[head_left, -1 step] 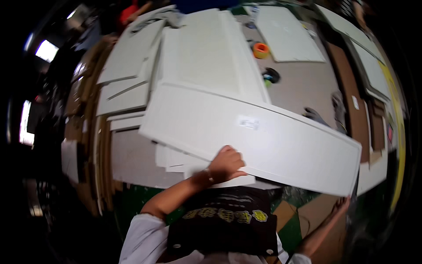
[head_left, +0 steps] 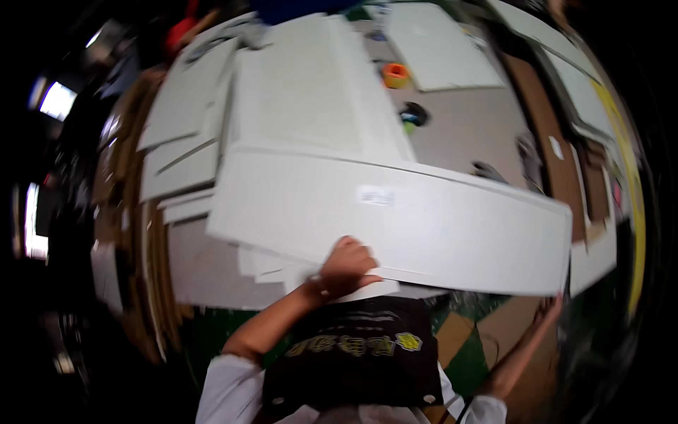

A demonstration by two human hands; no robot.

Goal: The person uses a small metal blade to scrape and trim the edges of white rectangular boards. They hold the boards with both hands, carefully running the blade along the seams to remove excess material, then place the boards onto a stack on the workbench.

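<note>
My left hand (head_left: pixel 347 268) is gripping the near edge of the white panel (head_left: pixel 431 230), fingers curled in; the panel's middle is lying about one o'clock from it. My right hand (head_left: pixel 547 309), farther from that middle, is meeting the near right corner, its finger-curl hidden from me. The long axis is running from half past nine to half past three.

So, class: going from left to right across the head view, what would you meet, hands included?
Brown stack, left hand on the white panel, orange roll, leftmost grey glove, right hand at the panel's corner, yellow strip.
</note>
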